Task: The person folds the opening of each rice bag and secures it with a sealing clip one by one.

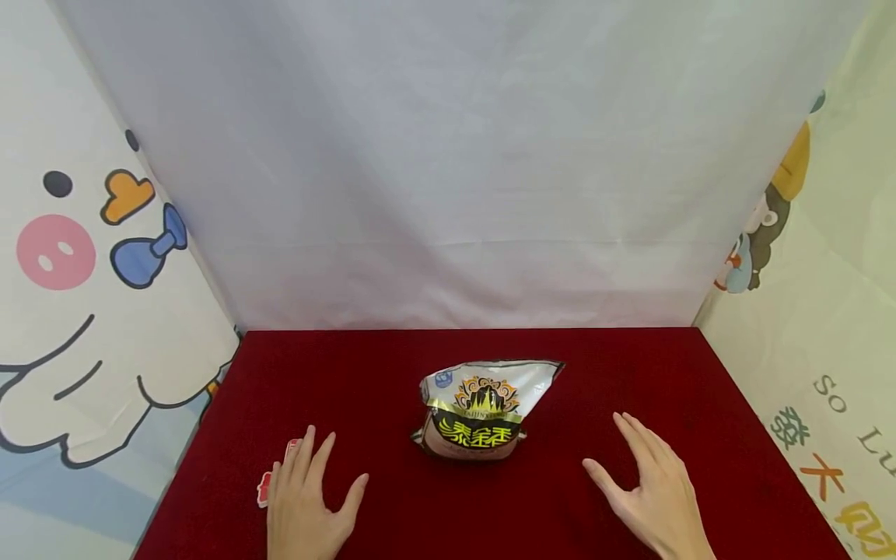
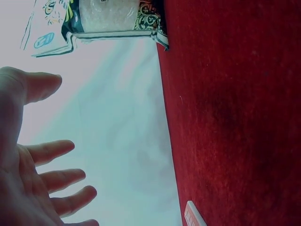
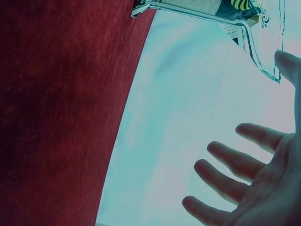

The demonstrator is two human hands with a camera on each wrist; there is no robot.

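Observation:
A bag of rice (image 1: pixel 483 412), white and black with yellow lettering and a gathered top slanting to the right, stands on the dark red tabletop between the two hands. Part of the bag (image 2: pixel 113 16) also shows at the top of the left wrist view, with a clear window onto pale contents. My left hand (image 1: pixel 308 498) is to the bag's near left, fingers spread and holding nothing. To its near right is my right hand (image 1: pixel 651 486), also with straight, spread fingers and apart from the bag. A small red-and-white flat piece (image 1: pixel 264 490) lies partly hidden behind the left hand.
The red tabletop (image 1: pixel 336 373) ends at a white cloth backdrop (image 1: pixel 462 194). Cloth with cartoon prints (image 1: pixel 91 327) hangs along the left side, and a printed cream cloth (image 1: pixel 791 327) along the right.

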